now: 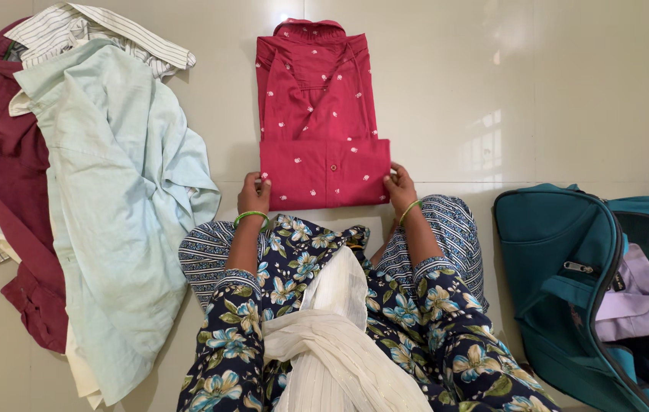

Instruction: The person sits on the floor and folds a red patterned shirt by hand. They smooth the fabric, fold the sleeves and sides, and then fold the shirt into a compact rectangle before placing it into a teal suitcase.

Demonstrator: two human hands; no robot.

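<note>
A red shirt (pixel 318 122) with small white dots lies on the pale tiled floor (pixel 569 91), at 12 o'clock from the person's knees. Its collar points to 12 o'clock and its bottom part is folded up over the body, making a flat band across the near end. No labels or signs can be read on anything in view.

The left hand (pixel 253 194) sits at the band's 7 o'clock corner, fingers curled over the edge and pinching the cloth, so its grip is clamped on the red shirt. The right hand (pixel 400 188) does the same at the 5 o'clock corner, thumb on top and fingers tucked at the edge, also clamped on the shirt. Both forearms reach straight forward from the lap, roughly parallel, each wrist wearing a thin green bangle (pixel 252 217).

At 9 o'clock lies a loose pile of clothes: a pale mint shirt (pixel 114 206) on top, spread wide, with a maroon shirt (pixel 8 183) under its left side and a striped shirt (pixel 103 30) at the pile's 12 o'clock end. The mint shirt's hem lies just beside the person's left knee.

At 3 o'clock stands a teal bag (pixel 561 282), unzipped, with a lilac garment (pixel 630 294) showing inside the opening. It is near the right knee but apart from the red shirt.

A white scarf (pixel 336 336) hangs down the person's floral blue top at 6 o'clock.
</note>
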